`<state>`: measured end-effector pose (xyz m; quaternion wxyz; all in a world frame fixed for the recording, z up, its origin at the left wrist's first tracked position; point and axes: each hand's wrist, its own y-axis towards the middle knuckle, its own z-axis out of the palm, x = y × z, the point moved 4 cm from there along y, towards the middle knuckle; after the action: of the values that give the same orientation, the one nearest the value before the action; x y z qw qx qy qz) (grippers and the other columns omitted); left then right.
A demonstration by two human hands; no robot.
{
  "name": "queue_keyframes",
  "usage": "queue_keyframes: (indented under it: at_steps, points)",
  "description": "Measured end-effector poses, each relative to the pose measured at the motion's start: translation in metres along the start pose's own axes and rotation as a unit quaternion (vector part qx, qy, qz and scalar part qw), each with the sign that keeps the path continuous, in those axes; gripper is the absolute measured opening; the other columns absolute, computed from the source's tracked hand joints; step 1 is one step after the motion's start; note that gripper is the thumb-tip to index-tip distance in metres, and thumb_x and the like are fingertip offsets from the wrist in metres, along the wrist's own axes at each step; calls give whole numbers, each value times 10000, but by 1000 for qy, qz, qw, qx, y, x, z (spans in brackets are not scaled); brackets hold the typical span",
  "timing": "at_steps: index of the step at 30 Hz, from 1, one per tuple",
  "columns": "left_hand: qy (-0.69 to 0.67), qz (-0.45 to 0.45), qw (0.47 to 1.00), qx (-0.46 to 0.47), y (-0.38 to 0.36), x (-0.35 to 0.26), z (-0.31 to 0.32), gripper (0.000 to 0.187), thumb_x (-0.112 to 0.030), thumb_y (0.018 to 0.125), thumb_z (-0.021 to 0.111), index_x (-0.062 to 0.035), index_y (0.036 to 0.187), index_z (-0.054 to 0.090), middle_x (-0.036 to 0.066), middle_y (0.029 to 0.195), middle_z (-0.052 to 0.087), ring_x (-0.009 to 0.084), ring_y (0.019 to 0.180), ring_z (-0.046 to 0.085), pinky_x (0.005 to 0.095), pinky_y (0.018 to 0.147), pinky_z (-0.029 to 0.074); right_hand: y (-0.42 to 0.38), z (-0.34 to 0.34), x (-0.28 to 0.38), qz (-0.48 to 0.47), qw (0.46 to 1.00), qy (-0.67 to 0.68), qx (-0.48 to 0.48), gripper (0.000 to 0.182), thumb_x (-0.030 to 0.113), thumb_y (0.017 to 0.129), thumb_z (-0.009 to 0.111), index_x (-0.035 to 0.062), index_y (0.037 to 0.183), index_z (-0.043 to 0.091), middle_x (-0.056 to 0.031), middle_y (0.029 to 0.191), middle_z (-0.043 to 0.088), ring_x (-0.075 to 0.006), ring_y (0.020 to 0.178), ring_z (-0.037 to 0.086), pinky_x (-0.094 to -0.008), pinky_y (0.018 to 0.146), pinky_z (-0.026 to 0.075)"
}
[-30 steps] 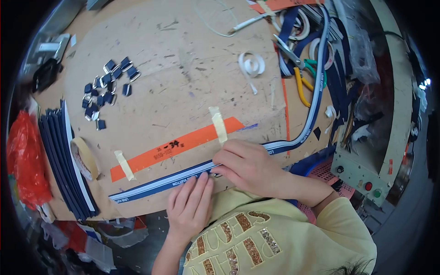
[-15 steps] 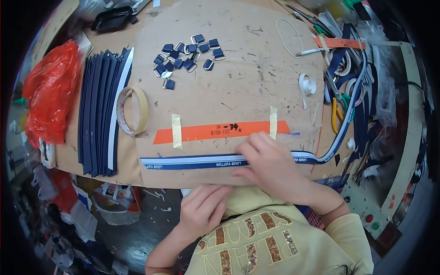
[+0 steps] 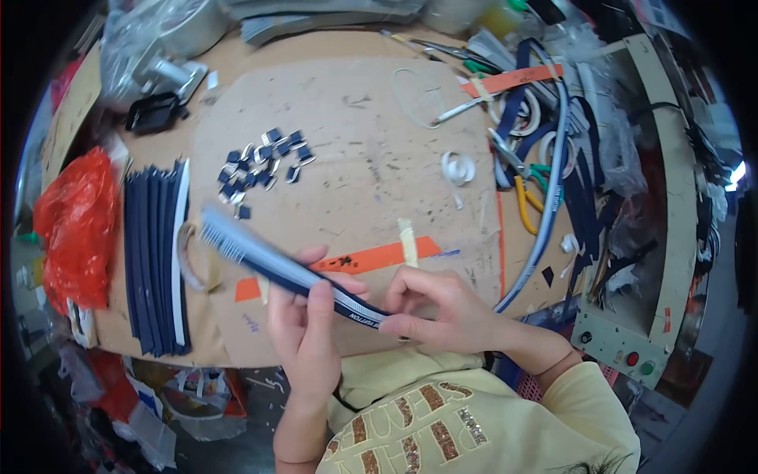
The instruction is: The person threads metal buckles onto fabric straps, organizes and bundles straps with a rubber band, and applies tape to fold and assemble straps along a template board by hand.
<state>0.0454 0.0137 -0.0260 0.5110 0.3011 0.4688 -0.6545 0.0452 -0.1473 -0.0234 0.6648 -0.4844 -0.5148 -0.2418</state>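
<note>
A blue and white strap (image 3: 276,267) with lettering is raised above the work surface, its left end blurred and tilted up to the left. My left hand (image 3: 309,316) is closed around its middle, thumb on top. Farther right, my right hand (image 3: 434,306) pinches the strap between thumb and fingers. Beneath and behind the strap lies an orange strip (image 3: 371,258) with dark writing, taped down by cream tape (image 3: 408,242). The strap's far part curves up the right side of the table.
Dark blue strips (image 3: 151,261) lie at the left beside a red plastic bag (image 3: 76,229) and a tape roll (image 3: 189,257). Small blue pieces with metal rings (image 3: 257,170) are at back left. Yellow-handled pliers (image 3: 524,207) and a white roll (image 3: 458,168) are at right.
The strap has been lifted off the surface. My left hand has moved up from the table's edge and taken hold of it. The head view has shifted.
</note>
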Motion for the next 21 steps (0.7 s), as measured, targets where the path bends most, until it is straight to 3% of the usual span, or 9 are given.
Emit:
queue_keyframes:
  at_steps: [2, 4, 8, 12, 18, 21]
  points:
    - [-6, -45, 995, 92, 13, 6, 18, 368, -30, 957, 419, 41, 1316, 378, 163, 1001, 623, 173, 801, 614, 244, 730, 498, -3, -16, 1, -30, 997, 39, -66, 184, 15, 824, 649, 3, 986, 563, -56, 888, 608, -122, 791, 572, -223, 706, 464]
    - [13, -57, 990, 127, 14, 9, 38, 364, -38, 960, 414, 40, 1314, 383, 160, 979, 623, 172, 777, 609, 244, 707, 496, 2, -39, 10, -73, 974, 155, -147, 242, -1, 815, 639, -13, 1046, 569, -74, 901, 611, -131, 791, 581, -229, 742, 489]
    - [77, -78, 977, 181, 7, 12, 68, 353, -63, 968, 401, 38, 1307, 398, 149, 913, 625, 170, 706, 593, 247, 640, 489, 10, -67, 35, -86, 957, 244, -132, 237, -40, 798, 638, -20, 1027, 578, -78, 915, 606, -137, 796, 581, -234, 748, 491]
    - [83, -86, 977, 174, 9, 11, 74, 337, -48, 965, 412, 30, 1293, 403, 127, 860, 634, 163, 702, 597, 232, 633, 482, 20, -74, 37, -165, 967, 148, -124, 126, -17, 832, 619, 3, 957, 611, -34, 824, 607, -90, 782, 552, -200, 681, 463]
    - [68, -86, 989, 97, 19, 7, 75, 320, -45, 962, 420, 34, 1272, 405, 110, 842, 633, 158, 716, 603, 229, 638, 479, 24, -77, 36, -200, 963, 97, -155, 187, -128, 753, 642, -11, 894, 603, -73, 900, 620, -135, 774, 578, -229, 713, 489]
    - [128, -91, 982, 104, 21, 11, 75, 331, -30, 947, 448, 31, 1269, 402, 119, 864, 633, 170, 697, 612, 242, 638, 492, 16, -84, 46, -342, 916, -135, -164, 175, -126, 756, 642, 0, 870, 598, -64, 887, 623, -134, 767, 574, -230, 698, 485]
